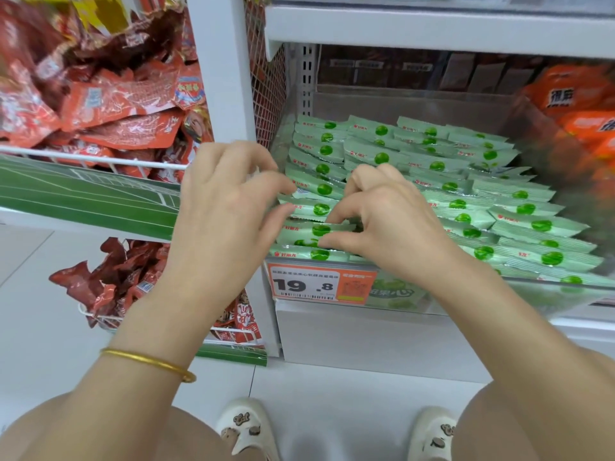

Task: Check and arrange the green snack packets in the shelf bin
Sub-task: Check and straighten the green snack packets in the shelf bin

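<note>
Green snack packets (432, 181) in shelf bin (399, 98), right hand (382, 224) pinching one, left hand (226, 207) curled against them, grip unclear.

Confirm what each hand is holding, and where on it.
Right hand pinches a front-row green packet between thumb and forefinger, near its middle. Left hand touches the left end of another packet; grip cannot be told.

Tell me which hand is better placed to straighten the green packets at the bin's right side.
Right hand, probably: it pinches green packets nearer that side; the left hand is at the left edge of the bin.
</note>
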Tool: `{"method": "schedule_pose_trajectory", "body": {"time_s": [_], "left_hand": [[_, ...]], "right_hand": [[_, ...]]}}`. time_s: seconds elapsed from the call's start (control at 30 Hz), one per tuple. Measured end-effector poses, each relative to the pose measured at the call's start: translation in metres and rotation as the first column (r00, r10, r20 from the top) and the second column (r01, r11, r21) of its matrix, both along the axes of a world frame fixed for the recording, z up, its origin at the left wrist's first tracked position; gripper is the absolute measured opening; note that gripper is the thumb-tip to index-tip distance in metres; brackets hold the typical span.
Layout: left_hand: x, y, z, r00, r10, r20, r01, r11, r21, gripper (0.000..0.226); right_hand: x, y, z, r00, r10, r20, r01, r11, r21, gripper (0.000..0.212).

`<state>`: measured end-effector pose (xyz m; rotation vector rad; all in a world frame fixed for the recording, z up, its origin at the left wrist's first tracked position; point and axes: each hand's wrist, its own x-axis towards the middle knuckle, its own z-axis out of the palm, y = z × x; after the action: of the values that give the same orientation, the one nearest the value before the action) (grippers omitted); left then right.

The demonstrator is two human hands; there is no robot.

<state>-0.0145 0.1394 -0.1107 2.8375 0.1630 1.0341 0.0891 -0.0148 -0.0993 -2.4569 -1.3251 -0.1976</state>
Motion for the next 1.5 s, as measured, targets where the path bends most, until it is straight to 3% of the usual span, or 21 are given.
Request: {"method": "schedule_pose_trajectory", "body": {"time_s": [0.1, 0.3, 0.4, 0.47, 0.63, 0.77, 1.13, 1.23, 1.33, 1.5], "left_hand": [[-0.001, -0.003, -0.007, 0.999, 0.04, 0.026, -0.039, 0.998, -0.05, 0.024], [-0.001, -0.004, -0.013, 0.999, 0.046, 0.028, -0.045, 0.998, -0.047, 0.02], [-0.001, -0.004, -0.011, 0.998, 0.052, 0.037, -0.05, 0.997, -0.054, 0.019], [0.0, -0.005, -0.011, 0.997, 0.054, 0.048, -0.051, 0.997, -0.054, 0.019], [0.004, -0.006, -0.012, 0.998, 0.031, 0.049, -0.029, 0.998, -0.054, 0.019], [0.005, -0.007, -0.012, 0.998, 0.029, 0.054, -0.026, 0.998, -0.05, 0.02], [0.003, -0.009, -0.006, 0.999, 0.017, 0.05, -0.011, 0.992, -0.124, 0.022], [0.003, -0.012, -0.002, 0.998, 0.001, 0.059, 0.01, 0.985, -0.173, 0.032], [0.001, -0.019, 0.003, 0.991, -0.039, 0.128, 0.074, 0.957, -0.279, 0.044], [0.006, -0.03, 0.007, 0.965, -0.171, 0.201, 0.246, 0.855, -0.456, 0.053]], "right_hand": [[-0.001, 0.006, 0.0, 1.0, -0.007, -0.024, 0.008, 0.999, 0.05, 0.019], [0.001, 0.01, -0.004, 0.999, 0.031, -0.018, -0.032, 0.997, -0.075, 0.019], [0.01, 0.005, 0.006, 0.985, 0.014, -0.172, 0.007, 0.993, 0.119, 0.017], [0.016, 0.005, 0.012, 0.98, -0.005, -0.198, 0.036, 0.988, 0.15, 0.012], [0.012, 0.014, 0.007, 0.999, -0.027, -0.041, 0.023, 0.995, -0.093, 0.016], [0.008, 0.017, -0.004, 0.959, 0.028, 0.284, -0.007, 0.997, -0.078, 0.009], [-0.002, 0.015, -0.01, 0.979, -0.076, 0.189, 0.045, 0.986, 0.16, 0.022], [-0.003, 0.012, -0.01, 0.976, -0.129, 0.174, 0.052, 0.919, 0.39, 0.02], [0.001, 0.006, -0.004, 0.985, -0.172, 0.007, 0.127, 0.756, 0.643, 0.016], [0.013, -0.013, 0.013, 0.942, -0.035, -0.335, 0.294, 0.572, 0.766, 0.019]]}}
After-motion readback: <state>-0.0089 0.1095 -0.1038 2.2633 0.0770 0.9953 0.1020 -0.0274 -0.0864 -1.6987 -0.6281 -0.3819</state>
